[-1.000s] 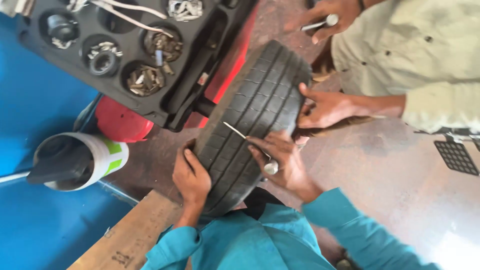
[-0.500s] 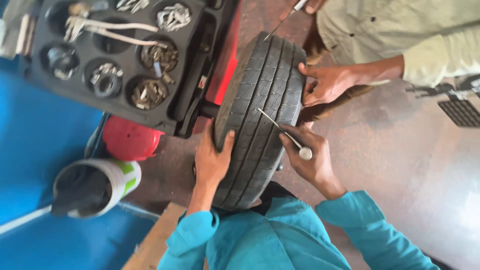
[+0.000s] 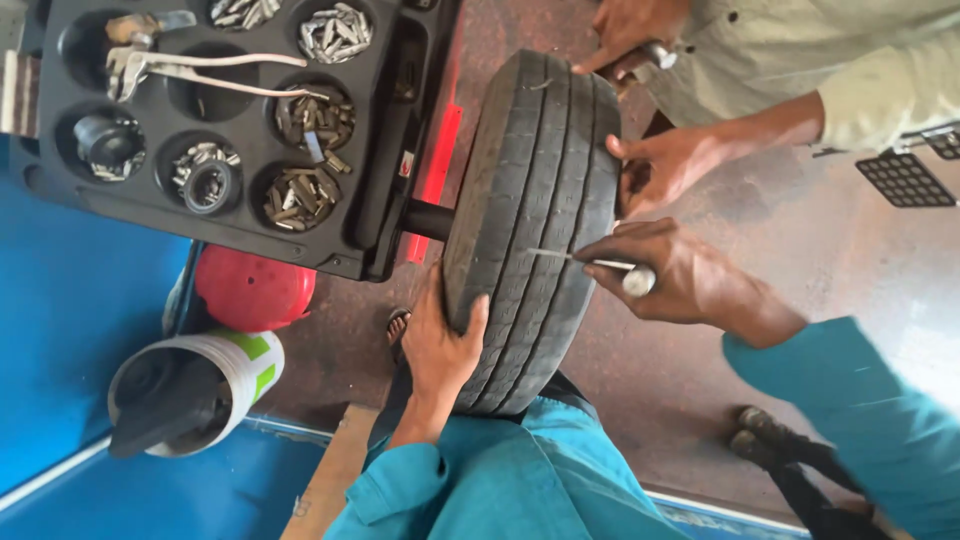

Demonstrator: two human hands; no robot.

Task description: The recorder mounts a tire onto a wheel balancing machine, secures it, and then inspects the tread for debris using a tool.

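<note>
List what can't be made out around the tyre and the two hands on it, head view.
- Tool tip: buried in the tyre tread.
- Left hand palm: pressed flat on the tread.
- Right hand grip: fingers cover the handle.
- Wheel rim: tyre seen edge-on.
- Co-worker's hand: its far side hidden behind the sidewall.

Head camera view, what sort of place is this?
Most likely a tyre repair shop. A tyre sits mounted on a machine shaft, the black tray beside it holds small metal weights, and the right hand pushes a thin metal tool into the tread.
</note>
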